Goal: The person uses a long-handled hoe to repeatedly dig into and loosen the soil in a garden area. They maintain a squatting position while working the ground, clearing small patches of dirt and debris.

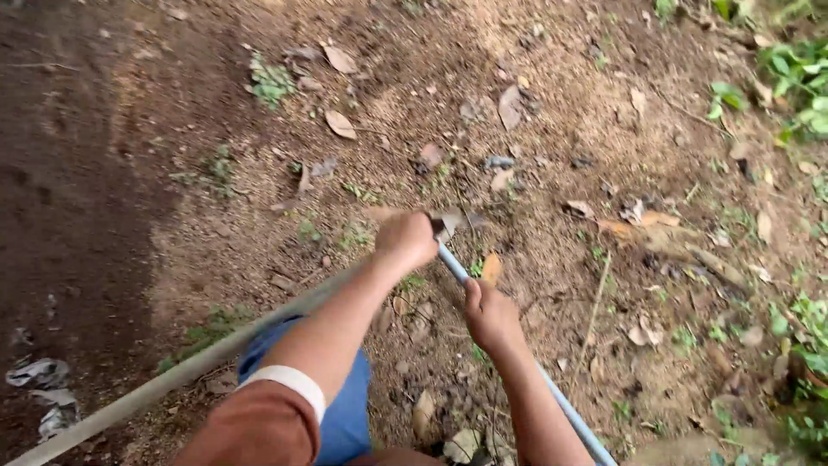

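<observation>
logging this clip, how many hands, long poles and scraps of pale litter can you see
hands: 2, left hand and right hand, both gripping the blue handle
long poles: 2, the blue handle and a grey pole
pale litter scraps: 2
total: 6
</observation>
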